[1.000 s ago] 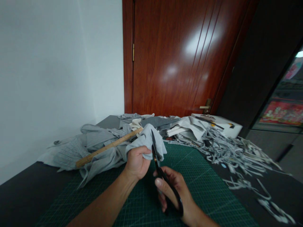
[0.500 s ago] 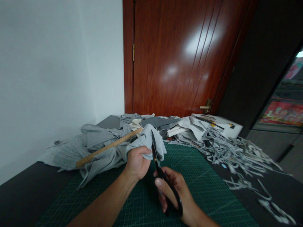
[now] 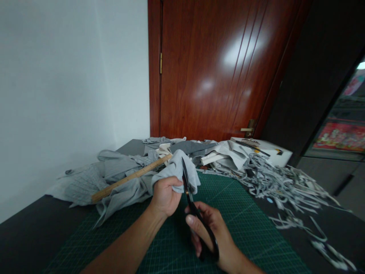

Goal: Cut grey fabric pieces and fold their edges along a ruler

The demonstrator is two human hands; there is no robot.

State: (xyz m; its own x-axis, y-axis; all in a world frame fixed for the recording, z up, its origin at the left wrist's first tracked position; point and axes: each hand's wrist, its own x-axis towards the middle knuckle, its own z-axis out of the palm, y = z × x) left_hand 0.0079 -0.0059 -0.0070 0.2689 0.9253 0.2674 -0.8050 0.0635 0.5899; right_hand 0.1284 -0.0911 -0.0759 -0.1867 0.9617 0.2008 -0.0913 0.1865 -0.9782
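Observation:
My left hand (image 3: 167, 196) is closed on a light grey fabric piece (image 3: 173, 167), lifted above the green cutting mat (image 3: 236, 213). The cloth drapes over the fingers and its right part hangs down beside the blades. Black-handled scissors (image 3: 186, 186) are gripped by my right hand (image 3: 211, 228), thumb and fingers around the handles. Their upper blade lies over the front of the cloth, pointing up and away from me. Folds of the fabric hide the lower blade.
A wooden ruler (image 3: 132, 178) lies slantwise on crumpled grey cloth (image 3: 85, 182) at the left. Cut fabric strips (image 3: 273, 182) are heaped at the right, near a white box (image 3: 273, 150). Folded pale cloth (image 3: 228, 154) lies at the back, before a brown door (image 3: 205, 68).
The scissors' handles and my right thumb have shifted very slightly to the left. My left hand and the cloth stay where they were.

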